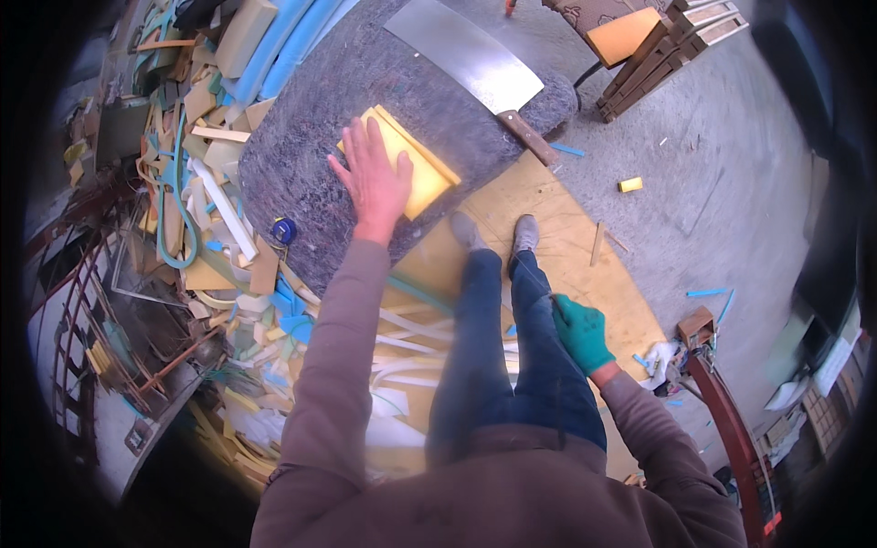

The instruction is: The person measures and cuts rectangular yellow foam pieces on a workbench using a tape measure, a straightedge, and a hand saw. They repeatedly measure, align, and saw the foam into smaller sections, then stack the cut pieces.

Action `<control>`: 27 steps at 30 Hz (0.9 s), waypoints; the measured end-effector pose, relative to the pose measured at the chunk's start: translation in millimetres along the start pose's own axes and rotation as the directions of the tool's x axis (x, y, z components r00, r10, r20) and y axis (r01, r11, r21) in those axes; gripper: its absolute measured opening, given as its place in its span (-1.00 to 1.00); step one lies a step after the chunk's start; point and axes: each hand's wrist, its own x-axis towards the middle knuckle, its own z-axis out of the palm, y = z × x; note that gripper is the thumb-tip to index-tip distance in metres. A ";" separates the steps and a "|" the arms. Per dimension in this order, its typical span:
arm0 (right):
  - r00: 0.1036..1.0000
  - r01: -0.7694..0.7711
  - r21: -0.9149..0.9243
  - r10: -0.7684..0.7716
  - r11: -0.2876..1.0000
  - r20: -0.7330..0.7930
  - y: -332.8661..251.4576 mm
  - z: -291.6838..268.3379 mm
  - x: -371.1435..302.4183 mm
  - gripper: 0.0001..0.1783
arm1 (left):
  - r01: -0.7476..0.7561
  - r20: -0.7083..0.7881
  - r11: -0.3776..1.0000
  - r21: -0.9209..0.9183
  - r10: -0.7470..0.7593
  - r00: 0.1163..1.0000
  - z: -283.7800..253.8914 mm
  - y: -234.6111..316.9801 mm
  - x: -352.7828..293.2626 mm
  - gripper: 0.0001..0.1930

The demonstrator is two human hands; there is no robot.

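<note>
Spread over a small stack of yellow foam pieces, my bare left hand presses down with its fingers apart. The foam lies on a large grey, speckled padded block. Beyond it, a wide shiny blade with a brown wooden handle rests on the block, its handle reaching over the edge. My right hand, in a green glove, hangs beside my right thigh with its fingers curled together. Whatever may be inside those fingers is hidden. Near the block's left edge sits a blue tape measure.
Foam offcuts in several colours pile up on the left, with blue foam sheets behind. I stand on a tan board. A yellow foam bit lies on the concrete floor to the right. Stacked brown frames stand at the far right.
</note>
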 end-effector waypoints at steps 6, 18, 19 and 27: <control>0.997 0.058 0.039 -0.055 0.998 -0.061 -21.2 12.4 -22.9 -0.66 | -0.507 0.095 0.861 -0.054 0.509 0.855 -50.5 -0.7 67.4 -0.63; 0.998 -0.022 0.192 0.035 0.981 -0.061 -65.7 49.2 30.2 -0.78 | -0.140 0.061 0.714 -0.686 0.249 0.967 -57.1 -7.9 171.2 -0.75; 0.998 -0.042 0.202 0.052 0.979 -0.047 -65.3 46.9 29.7 -0.78 | -0.130 0.025 0.732 -0.668 0.197 0.980 -65.9 -11.7 185.9 -0.73; 0.989 -0.029 0.224 0.060 0.974 -0.134 -57.1 36.1 26.5 -0.70 | -0.359 -0.409 0.812 -0.461 0.165 0.898 -145.0 -84.2 228.9 -0.37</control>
